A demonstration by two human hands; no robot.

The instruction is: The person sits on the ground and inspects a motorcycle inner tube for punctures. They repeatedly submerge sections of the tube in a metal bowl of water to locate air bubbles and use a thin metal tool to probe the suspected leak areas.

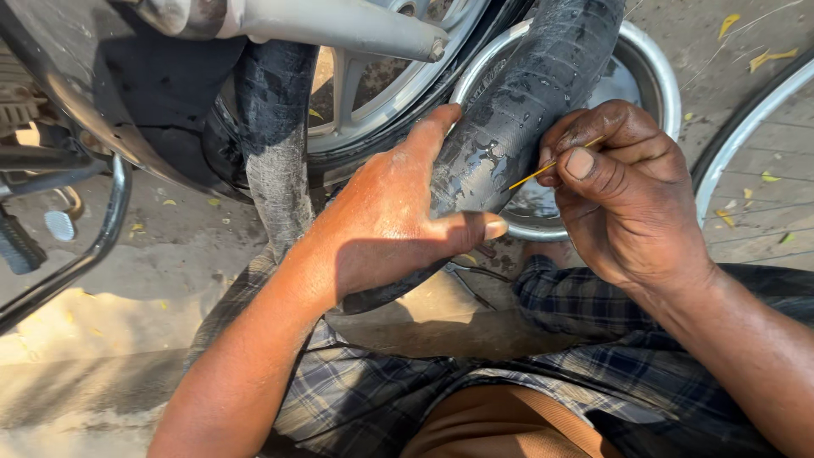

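A wet black rubber inner tube [517, 110] arches from the upper right down across a shiny metal basin [653, 59]. My left hand [390, 216] grips the tube from the left, thumb pressed along its lower side. My right hand [615, 182] pinches a thin yellow stick [543, 170] between thumb and fingers, its tip touching the tube's wet surface just right of my left thumb. Another stretch of the tube [275, 144] hangs down at the left, in front of the wheel.
A motorcycle wheel with a grey alloy rim [381, 93] and a grey metal tube [339, 25] fills the top left. A footrest and bent metal bar [76, 246] stand at the left. A second rim's edge [746, 127] curves at the right. Concrete ground lies below.
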